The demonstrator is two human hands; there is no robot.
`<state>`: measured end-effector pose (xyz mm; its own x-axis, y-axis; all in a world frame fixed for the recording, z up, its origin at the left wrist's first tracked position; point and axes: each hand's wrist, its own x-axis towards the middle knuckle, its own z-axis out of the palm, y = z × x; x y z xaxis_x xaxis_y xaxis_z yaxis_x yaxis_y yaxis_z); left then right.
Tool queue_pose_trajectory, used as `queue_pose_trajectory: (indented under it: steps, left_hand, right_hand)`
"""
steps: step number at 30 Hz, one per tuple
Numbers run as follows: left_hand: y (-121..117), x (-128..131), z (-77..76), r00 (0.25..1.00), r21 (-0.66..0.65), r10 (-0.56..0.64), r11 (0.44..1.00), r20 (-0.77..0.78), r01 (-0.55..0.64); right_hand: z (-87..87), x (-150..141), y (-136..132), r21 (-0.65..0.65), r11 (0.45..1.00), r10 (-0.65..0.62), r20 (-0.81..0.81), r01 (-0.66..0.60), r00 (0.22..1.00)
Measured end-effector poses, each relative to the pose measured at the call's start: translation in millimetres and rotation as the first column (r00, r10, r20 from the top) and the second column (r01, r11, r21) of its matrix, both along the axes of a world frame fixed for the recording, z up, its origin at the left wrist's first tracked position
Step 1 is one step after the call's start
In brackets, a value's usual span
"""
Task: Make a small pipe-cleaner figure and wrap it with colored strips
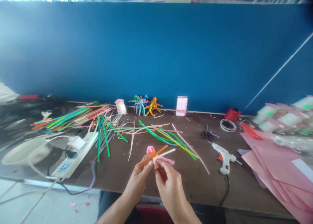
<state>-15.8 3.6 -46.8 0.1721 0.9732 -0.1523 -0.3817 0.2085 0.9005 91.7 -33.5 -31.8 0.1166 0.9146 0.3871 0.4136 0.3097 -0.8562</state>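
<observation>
Both hands meet above the front of the table around a small pipe cleaner figure (153, 153). It has a round pink top and an orange band, with orange, cream and pink strands sticking out. My left hand (137, 176) pinches it from the left, at the orange strand. From the right, my right hand (170, 181) grips the cream strand near its crossing point with thumb and forefinger. Fingertips hide part of the middle. Behind the hands lie loose green, yellow and pink pipe cleaners (168, 137).
Finished pipe cleaner figures (141, 106) stand by the blue wall. To the right are scissors (207, 131), a glue gun (224, 157) and pink sheets (276, 162). A power strip (73, 157), a pale bowl (24, 151) and a pipe cleaner pile (70, 118) occupy the left.
</observation>
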Motion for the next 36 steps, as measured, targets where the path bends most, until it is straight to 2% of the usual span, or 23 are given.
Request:
queue_pose_trajectory:
  steps: [4, 7, 12, 17, 22, 25, 28, 32, 36]
  left_hand:
    - [2, 3, 2.9, 0.992, -0.169, -0.011, 0.985, 0.129, 0.033]
    - [5, 1, 3.9, 0.988, -0.211, 0.013, 0.977, 0.157, 0.021]
    - [5, -6, 3.6, 0.999, -0.179, -0.026, 0.984, -0.025, 0.021]
    - [4, -4, 5.3, 0.983, -0.197, -0.133, 0.975, -0.125, 0.107]
    - [4, -2, 6.4, 0.958, -0.195, -0.208, 0.966, -0.195, 0.171]
    - [3, -4, 8.3, 0.920, -0.189, -0.253, 0.961, -0.299, 0.202]
    - [3, -5, 9.9, 0.890, -0.180, -0.283, 0.956, -0.356, 0.232]
    - [3, -5, 9.0, 0.871, -0.106, -0.295, 0.955, -0.392, 0.276]
    - [2, -6, 9.1, 0.843, -0.040, -0.318, 0.941, -0.434, 0.335]
  right_hand:
    - [0.4, 1, -2, -0.001, 1.000, 0.019, 0.161, -0.019, 0.987]
    - [5.0, 8, -4, -0.043, 0.998, 0.055, 0.245, -0.046, 0.968]
    - [17.4, 30, -6, -0.001, 1.000, -0.021, 0.295, 0.023, 0.955]
    - [19.0, 38, 0, 0.069, 0.997, -0.062, 0.411, 0.037, 0.909]
    - [13.7, 36, 6, -0.091, 0.996, 0.053, 0.460, -0.012, 0.886]
    - [14.3, 36, 8, -0.104, 0.994, 0.079, 0.484, -0.032, 0.872]
    - [12.4, 36, 11, -0.100, 0.993, 0.096, 0.401, -0.060, 0.911]
    - [6.4, 35, 13, -0.192, 0.976, 0.126, 0.103, -0.105, 0.987]
    - [5.9, 33, 13, -0.272, 0.951, 0.121, -0.110, -0.147, 0.987]
